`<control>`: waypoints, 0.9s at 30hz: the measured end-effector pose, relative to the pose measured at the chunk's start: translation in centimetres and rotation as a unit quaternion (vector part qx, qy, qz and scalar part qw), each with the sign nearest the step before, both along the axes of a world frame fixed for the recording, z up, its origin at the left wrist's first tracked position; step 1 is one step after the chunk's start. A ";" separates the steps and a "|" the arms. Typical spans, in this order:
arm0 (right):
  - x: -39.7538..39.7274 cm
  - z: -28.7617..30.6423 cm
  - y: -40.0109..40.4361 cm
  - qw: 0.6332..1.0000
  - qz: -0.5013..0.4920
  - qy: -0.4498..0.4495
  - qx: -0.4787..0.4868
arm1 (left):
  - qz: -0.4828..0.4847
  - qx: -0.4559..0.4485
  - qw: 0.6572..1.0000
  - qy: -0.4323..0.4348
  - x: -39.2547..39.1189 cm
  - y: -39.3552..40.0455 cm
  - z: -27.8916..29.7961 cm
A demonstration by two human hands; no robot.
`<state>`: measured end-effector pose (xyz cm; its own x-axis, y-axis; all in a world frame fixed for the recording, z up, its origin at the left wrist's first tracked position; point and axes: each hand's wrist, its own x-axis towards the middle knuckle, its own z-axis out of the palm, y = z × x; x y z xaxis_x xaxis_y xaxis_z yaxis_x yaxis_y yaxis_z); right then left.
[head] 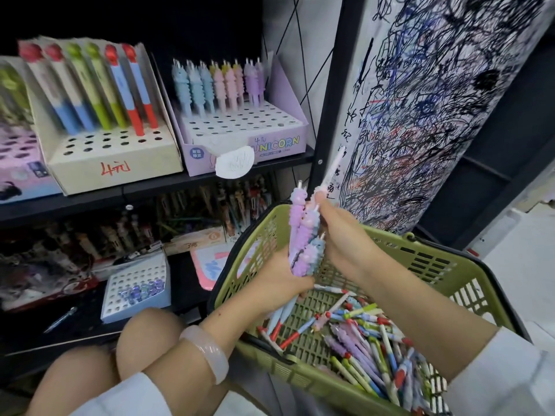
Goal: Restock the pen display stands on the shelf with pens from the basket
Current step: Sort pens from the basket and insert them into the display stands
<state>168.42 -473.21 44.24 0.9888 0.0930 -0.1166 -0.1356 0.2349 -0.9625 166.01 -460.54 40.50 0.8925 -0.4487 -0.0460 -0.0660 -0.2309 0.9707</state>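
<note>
A green plastic basket (447, 267) sits at my right, its floor covered with several loose pens (369, 334). Above it my left hand (279, 280) grips a bundle of purple and blue unicorn pens (304, 235), tips up. My right hand (339, 232) touches the top of the bundle and pinches one pale pen (330, 169) that sticks up higher. On the shelf the lilac UNICORN display stand (246, 130) holds a back row of unicorn pens, and its front holes stand free. To its left, the cream stand (111, 145) holds several red, green and blue pens.
A black shelf upright (330, 94) rises just behind the basket, with a scribbled test-paper panel (435, 100) to its right. The lower shelf holds a pale blue stand (135, 289) with a few pens and other stock. My knees (144, 334) are below left.
</note>
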 end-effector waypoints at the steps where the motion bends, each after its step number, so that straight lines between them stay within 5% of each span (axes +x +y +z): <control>1: 0.2 0.3 -0.1 1.000 -0.004 -0.014 -0.016 | -0.006 0.001 1.000 0.009 0.0 0.2 0.2; 5: 1.2 2.1 -1.8 0.996 -0.070 -0.046 -0.006 | -0.007 0.018 1.000 0.022 0.4 1.6 0.7; 10: 0.7 3.1 -4.3 0.930 0.005 -0.092 -0.355 | 0.071 -0.060 0.995 0.022 1.2 3.7 1.8; 13: 0.5 4.0 -5.2 0.880 0.030 -0.146 -0.450 | 0.115 -0.106 0.987 0.035 1.7 5.4 2.6; 27: 3.1 5.9 2.6 0.942 0.113 -0.184 -0.256 | 0.109 -0.148 0.982 0.041 1.4 6.8 4.0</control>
